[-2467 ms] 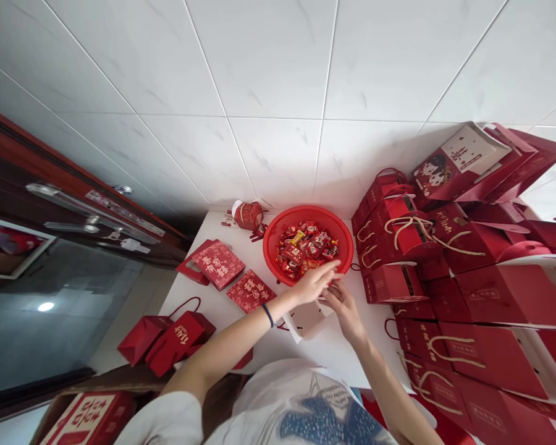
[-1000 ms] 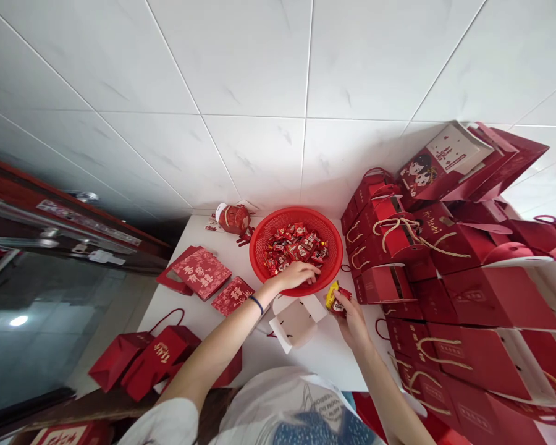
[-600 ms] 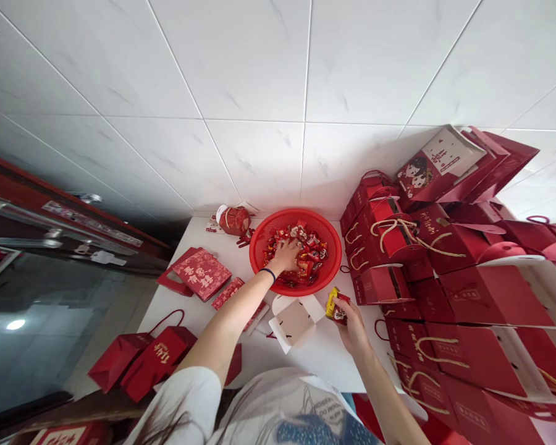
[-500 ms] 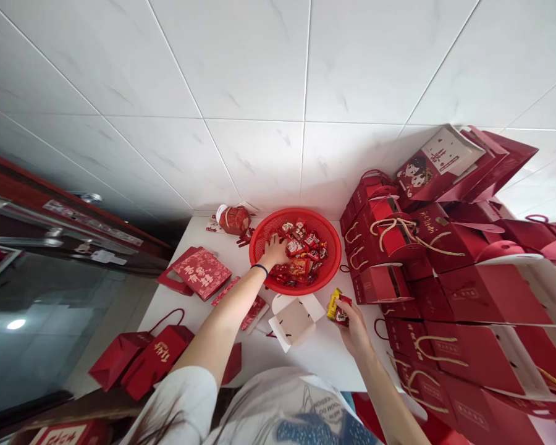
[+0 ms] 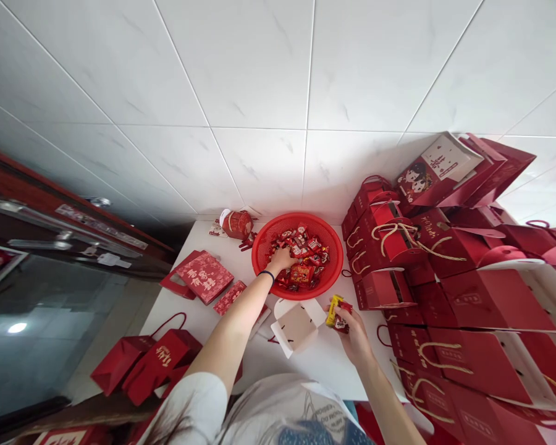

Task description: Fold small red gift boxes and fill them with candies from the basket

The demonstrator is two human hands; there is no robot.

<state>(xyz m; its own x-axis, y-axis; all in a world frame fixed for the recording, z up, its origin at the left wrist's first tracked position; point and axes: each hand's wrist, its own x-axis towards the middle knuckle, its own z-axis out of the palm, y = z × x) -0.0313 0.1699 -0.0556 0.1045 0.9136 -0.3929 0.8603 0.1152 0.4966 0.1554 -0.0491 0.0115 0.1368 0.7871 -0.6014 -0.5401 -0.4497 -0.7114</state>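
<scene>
My left hand (image 5: 282, 261) reaches into a red plastic basket (image 5: 337, 272) of wrapped candies (image 5: 311, 247). Its fingers are drawn together and point down among the wrappers, so what they grip is hidden. On the right, above the white table, my right hand (image 5: 356, 339) is closed on candy packets, one yellow (image 5: 332, 310) and at least one red (image 5: 343, 318). Between the two arms lies an open gift box (image 5: 296, 327), its pale inside facing up, just in front of the basket.
Red gift boxes with rope handles (image 5: 472, 303) are stacked along the right, with paper bags (image 5: 445, 167) on top. Flat red boxes (image 5: 206, 275) and a red jar (image 5: 236, 224) lie left of the basket. Two red bags (image 5: 162, 361) sit at the table's left edge. A tiled wall (image 5: 259, 154) rises behind.
My left hand has moved right and deeper into the candies, its spread fingers now drawn in. My right hand still holds the packets, slightly shifted. The whole view has tilted a little.
</scene>
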